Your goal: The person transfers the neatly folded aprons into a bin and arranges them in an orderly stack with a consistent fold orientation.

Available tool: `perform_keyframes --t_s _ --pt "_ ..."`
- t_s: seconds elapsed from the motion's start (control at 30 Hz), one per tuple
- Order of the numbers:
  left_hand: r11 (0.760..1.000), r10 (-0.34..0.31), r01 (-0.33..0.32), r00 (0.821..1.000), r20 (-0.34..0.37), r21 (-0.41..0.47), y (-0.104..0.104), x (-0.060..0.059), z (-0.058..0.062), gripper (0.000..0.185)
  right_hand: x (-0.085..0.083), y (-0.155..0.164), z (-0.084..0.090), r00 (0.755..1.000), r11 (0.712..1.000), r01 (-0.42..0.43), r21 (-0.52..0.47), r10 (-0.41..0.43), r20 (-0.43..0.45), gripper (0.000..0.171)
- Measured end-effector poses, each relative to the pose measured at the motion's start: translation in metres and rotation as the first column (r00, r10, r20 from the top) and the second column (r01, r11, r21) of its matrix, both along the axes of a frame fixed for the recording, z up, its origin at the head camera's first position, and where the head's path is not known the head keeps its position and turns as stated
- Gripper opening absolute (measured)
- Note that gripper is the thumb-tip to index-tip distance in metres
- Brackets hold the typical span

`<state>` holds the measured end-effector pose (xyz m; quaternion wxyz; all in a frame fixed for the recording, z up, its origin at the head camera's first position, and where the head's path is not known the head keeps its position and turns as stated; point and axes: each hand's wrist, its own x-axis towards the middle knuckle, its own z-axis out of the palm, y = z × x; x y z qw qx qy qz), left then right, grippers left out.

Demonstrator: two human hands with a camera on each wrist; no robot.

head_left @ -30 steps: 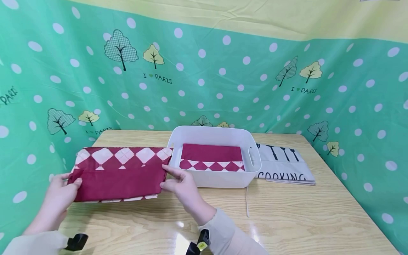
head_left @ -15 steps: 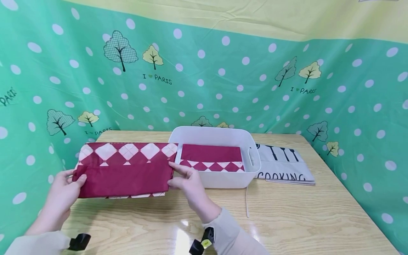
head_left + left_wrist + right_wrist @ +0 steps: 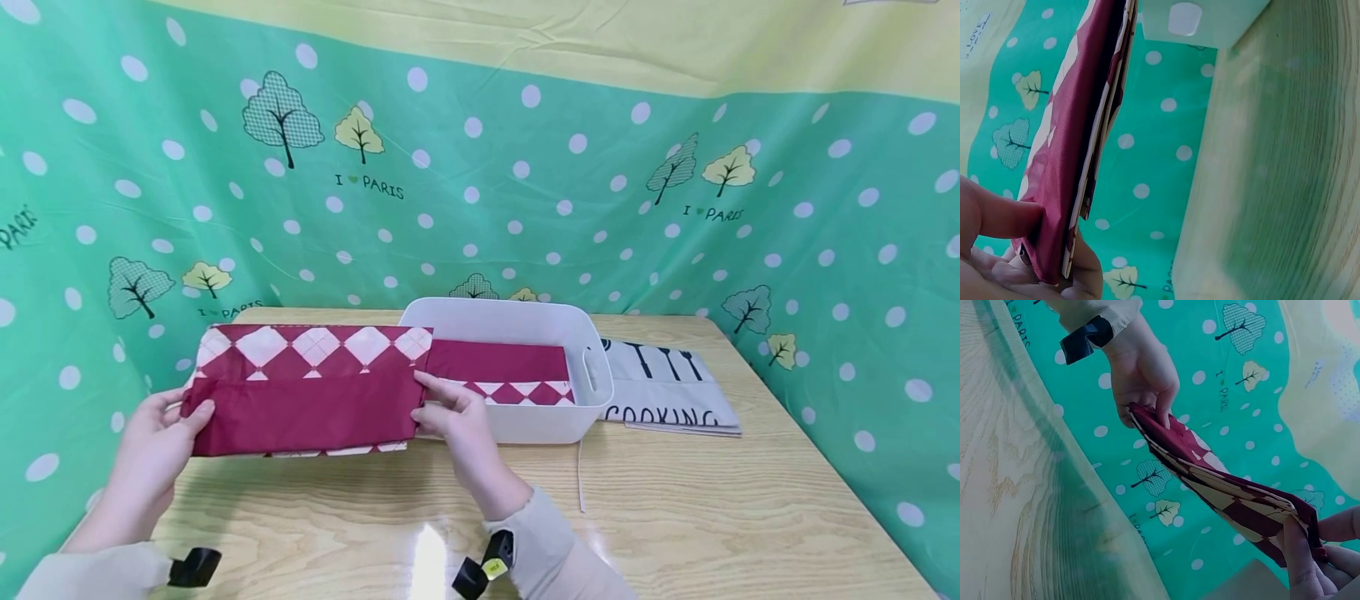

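While lifted clear of the tabletop (image 3: 675, 517), folded maroon cloth (image 3: 300, 392) with white diamonds held flat by both short ends. Left hand (image 3: 153, 454) pinching the left edge, thumb on top and fingers (image 3: 997, 215) curled underneath; right hand (image 3: 457, 421) pinching the right edge the same way, thumb over, fingers tucked below. Right end of the cloth just overlapping the left rim of the white bin (image 3: 525, 425), far corner up against it. Already sitting inside the bin: another folded maroon diamond cloth (image 3: 498, 371), lying flat against the far side. Grey "COOKING" cloth stack (image 3: 667, 392) just beside the bin's right wall, flat on the wood. Thin white string (image 3: 580, 475) trailing toward the near edge from under the bin. Plenty of bare wood near and to the right; green dotted backdrop (image 3: 525, 192) close on the left and far sides.
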<state>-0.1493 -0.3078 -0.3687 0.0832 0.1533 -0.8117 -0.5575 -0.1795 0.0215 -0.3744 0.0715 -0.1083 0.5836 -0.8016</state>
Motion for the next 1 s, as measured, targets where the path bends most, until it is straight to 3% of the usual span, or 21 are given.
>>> perform_keyframes --t_s 0.13,0.27,0.4,0.73,1.0 --pt "0.988 0.000 0.008 0.999 -0.053 0.153 0.001 0.000 -0.002 0.023 -0.001 0.003 0.001 1.000 1.000 0.018 -0.003 -0.018 0.018 0.052" --pt "0.939 0.005 0.039 0.992 -0.127 0.342 0.005 0.001 -0.004 0.019 -0.002 0.007 0.004 0.998 0.999 0.046 -0.006 -0.046 0.038 0.050" --pt "0.918 0.001 0.062 0.987 -0.159 0.393 0.012 0.002 -0.001 0.021 -0.004 0.011 0.004 0.997 0.997 0.070 -0.020 -0.069 0.045 0.049" --pt "0.903 -0.026 0.103 0.982 -0.185 0.418 0.021 -0.001 0.003 0.024 -0.008 0.024 0.008 0.992 0.992 0.116 -0.039 -0.114 0.048 0.048" --pt "0.851 -0.041 0.162 0.969 -0.245 0.499 0.027 -0.003 0.007 0.029 -0.010 0.028 0.013 0.989 0.988 0.146 -0.058 -0.143 0.048 0.048"
